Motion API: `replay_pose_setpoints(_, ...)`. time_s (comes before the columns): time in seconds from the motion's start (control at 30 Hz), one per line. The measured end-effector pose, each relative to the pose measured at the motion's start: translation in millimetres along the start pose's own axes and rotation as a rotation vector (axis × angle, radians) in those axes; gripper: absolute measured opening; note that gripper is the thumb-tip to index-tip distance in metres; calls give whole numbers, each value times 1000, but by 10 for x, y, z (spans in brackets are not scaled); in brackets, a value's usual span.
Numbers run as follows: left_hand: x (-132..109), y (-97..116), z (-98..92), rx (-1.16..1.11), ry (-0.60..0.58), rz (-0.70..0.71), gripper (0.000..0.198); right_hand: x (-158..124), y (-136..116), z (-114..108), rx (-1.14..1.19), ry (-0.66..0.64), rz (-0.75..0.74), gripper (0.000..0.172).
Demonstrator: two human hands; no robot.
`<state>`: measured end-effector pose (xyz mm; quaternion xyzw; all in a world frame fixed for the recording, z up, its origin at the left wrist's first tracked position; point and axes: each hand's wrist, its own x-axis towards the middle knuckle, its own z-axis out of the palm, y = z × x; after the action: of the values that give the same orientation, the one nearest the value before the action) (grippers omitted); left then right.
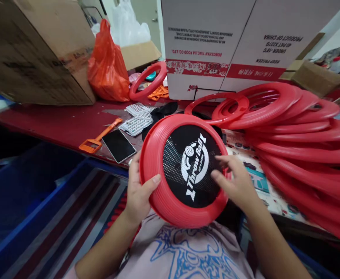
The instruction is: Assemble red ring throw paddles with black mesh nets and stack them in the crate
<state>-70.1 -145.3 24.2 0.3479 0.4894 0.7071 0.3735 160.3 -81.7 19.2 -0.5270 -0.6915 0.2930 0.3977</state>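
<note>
A round red plastic throw-ball disc (pixel 174 193), with black mesh (pixel 172 170) and a white "Throw Ball" print, is held tilted in front of my body. My left hand (pixel 137 190) grips its left rim, thumb on top and the other fingers partly hidden behind the edge. At the right rim, my right hand (pixel 236 180) has its thumb and forefinger bent over the mesh edge; its remaining fingers are partly hidden. The left rim looks doubled, as if two red layers lie together. Behind the disc rests a loose red ring (pixel 191 102).
Many red rings (pixel 297 137) are piled on the right. A phone (pixel 119 145), an orange plastic piece (pixel 100 137) and printed cards (pixel 137 122) lie on the red table (pixel 53 120). Cartons (pixel 199 42) and an orange bag (pixel 107 66) stand behind. A blue bin (pixel 71 186) is lower left.
</note>
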Motion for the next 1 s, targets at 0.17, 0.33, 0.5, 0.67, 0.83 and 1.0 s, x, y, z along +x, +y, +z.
replay_pose_setpoints(0.17, -20, 75, 101, 65, -76, 195, 58, -286, -682, 303, -71, -327, -555, 76)
replay_pose_setpoints(0.33, 94, 292, 69, 62, -543, -18, 80, -240, -687, 208, 233, -259, -396, 71)
replay_pose_setpoints(0.5, 64, 427, 133, -104, -751, -166, 109, -171, -547, -51, 449, -191, -391, 64)
replay_pose_setpoints(0.67, 23, 421, 328, -321, -715, -259, 82, -200, -603, -313, 347, -150, -298, 48)
replay_pose_setpoints(0.83, 81, 434, 435, -367, -655, -217, 72, -396, -588, -583, 473, 2, -182, 47)
replay_pose_setpoints(1.0, 95, 494, 464, -388, -775, -161, 68, -663, -376, -545, 506, 4, -205, 53)
